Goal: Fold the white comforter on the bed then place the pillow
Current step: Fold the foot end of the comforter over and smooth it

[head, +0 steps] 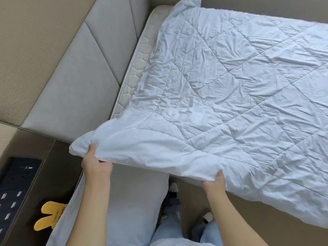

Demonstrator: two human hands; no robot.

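The white quilted comforter (221, 89) lies spread over the bed, wrinkled, with its near edge lifted off the mattress (140, 57). My left hand (95, 162) grips the near left corner of the comforter. My right hand (215, 183) pinches the same near edge further right, fingers tucked under the fabric. A long grey pillow (124, 201) lies below my arms between the nightstand and my legs, partly hidden by my left forearm.
A padded grey headboard (92, 68) runs along the left of the mattress. A brown nightstand (42, 174) at lower left carries a black power strip (16, 185) and a yellow rabbit-shaped item (48, 217). My jeans and shoes (174, 185) stand on the brown floor.
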